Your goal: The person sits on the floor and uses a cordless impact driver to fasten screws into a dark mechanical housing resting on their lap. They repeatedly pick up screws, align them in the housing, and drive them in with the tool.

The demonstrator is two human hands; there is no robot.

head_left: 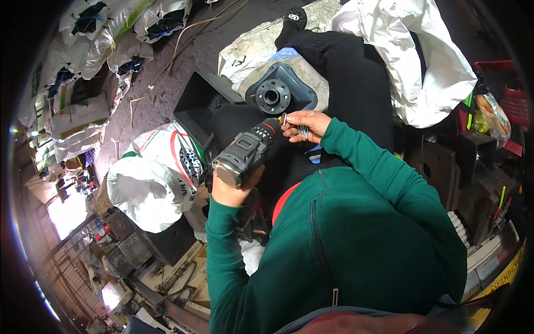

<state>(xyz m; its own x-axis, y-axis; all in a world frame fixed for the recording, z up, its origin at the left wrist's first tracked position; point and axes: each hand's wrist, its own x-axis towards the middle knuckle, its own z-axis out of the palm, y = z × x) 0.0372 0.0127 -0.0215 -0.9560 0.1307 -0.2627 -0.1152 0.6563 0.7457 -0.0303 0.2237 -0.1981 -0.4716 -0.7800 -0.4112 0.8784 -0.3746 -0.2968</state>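
Observation:
My left hand (229, 192) is wrapped round the grip of a grey and black cordless drill (245, 154), whose nose points up and to the right. Several thin metal screws (303, 132) stick out from the closed fingers of my right hand (312, 122). Thumb and forefinger of that hand pinch one small metal piece, apparently a screw, right at the drill's tip. Just beyond the tip, a dark grey square plastic part (300, 88) with a round, holed flange lies by my legs on a dirty white pad. Nothing touches the flange.
A black open bin (194, 106) stands left of my knee. Below it sits a white woven sack (147, 189) with its mouth open. More stuffed sacks (83, 119) line the far left. On the right are a white sack (411, 61), a red basket (514, 103) and dark metal blocks (439, 167).

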